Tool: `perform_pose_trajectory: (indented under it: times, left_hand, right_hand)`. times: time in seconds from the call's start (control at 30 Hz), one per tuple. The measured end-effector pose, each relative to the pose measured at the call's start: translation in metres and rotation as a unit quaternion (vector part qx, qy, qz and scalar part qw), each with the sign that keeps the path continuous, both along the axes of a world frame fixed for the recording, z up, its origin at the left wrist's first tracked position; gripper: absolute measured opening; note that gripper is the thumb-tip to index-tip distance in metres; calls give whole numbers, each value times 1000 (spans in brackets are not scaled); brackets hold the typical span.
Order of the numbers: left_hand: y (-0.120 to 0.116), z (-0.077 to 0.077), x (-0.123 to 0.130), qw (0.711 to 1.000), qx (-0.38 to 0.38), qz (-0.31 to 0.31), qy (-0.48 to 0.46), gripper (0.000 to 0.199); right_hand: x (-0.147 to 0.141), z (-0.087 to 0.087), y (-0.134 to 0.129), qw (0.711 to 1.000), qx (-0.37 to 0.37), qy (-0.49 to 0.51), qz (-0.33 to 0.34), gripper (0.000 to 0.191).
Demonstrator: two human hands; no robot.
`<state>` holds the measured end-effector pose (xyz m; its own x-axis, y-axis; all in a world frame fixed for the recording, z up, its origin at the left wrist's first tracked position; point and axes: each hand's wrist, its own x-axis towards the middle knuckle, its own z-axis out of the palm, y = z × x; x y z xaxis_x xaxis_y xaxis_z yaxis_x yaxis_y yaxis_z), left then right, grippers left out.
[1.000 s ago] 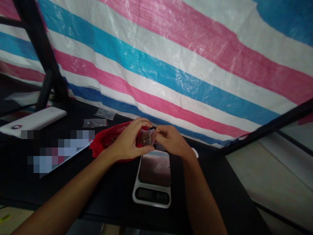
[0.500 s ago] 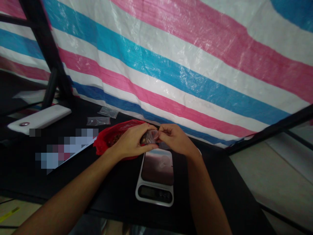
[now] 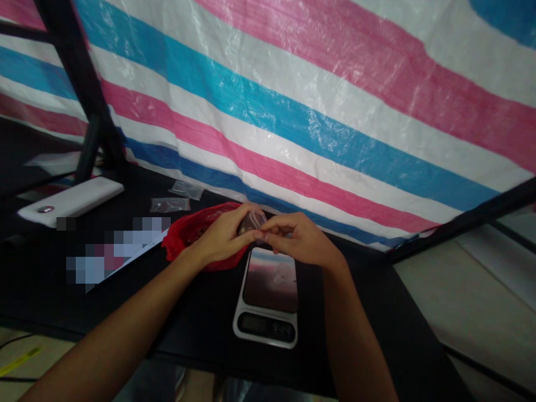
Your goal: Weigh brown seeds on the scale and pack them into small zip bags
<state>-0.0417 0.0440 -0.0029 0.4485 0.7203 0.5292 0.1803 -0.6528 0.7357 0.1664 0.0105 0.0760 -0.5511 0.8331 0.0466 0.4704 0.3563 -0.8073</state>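
Between my hands is a small clear plastic bag (image 3: 252,220) with something brownish inside that is too small to name. My left hand (image 3: 228,234) grips the bag from the left, thumb toward me. My right hand (image 3: 299,237) pinches the bag's edge on the right side. Beneath my left hand lies a red plastic bag (image 3: 178,234), opened out, with small brownish pieces in it. Just in front of both hands stands a white digital scale (image 3: 268,301) with a shiny, mirror-like plate; nothing rests on the plate.
Two flat clear bags (image 3: 170,205) lie behind the red bag. To the left are a white oblong device (image 3: 71,201) and a blurred-out sheet (image 3: 121,251) on the black table (image 3: 192,329). A striped plastic sheet (image 3: 293,128) hangs behind, beside a black frame post (image 3: 67,67).
My right hand's fingers have closed in along the bag's edge, nearer my left hand. The clear bag looks more gathered. The scale and red bag stay in place.
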Motion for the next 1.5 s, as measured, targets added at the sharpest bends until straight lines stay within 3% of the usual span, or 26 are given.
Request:
perform_pose_trajectory:
  times: [0.2,0.37,0.53,0.67,0.9,1.03,1.17,1.33,1.5]
  left_hand:
    - [-1,7,-3,999,-31,-8,8,53]
    - [6,31,-31,986,1,28,166,45]
    - [21,56,-61,909,54,91,403,39]
    - [30,61,-59,846,92,111,513,31]
    - [32,68,-37,803,136,79,576,25]
    - [29,74,-31,815,118,79,562,24]
    - [28,77,-29,806,123,70,574,26]
    - [31,74,-29,830,113,60,543,33]
    - [29,84,-27,788,153,50,594,28]
  right_hand:
    - [2,-2,3,1000,19,8,-13,21]
    - [4,-1,2,999,30,18,-23,26]
    - [14,3,0,1000,7,-3,-11,26]
    - [17,0,2,999,2,-33,-17,29]
    - [16,0,4,999,-13,-42,-23,28]
    - [17,1,3,999,-10,-45,-22,29]
    - [17,1,4,998,-7,-51,-27,28]
    - [18,0,4,998,-7,-54,-24,28]
    - [20,-3,7,998,-3,-60,-27,29]
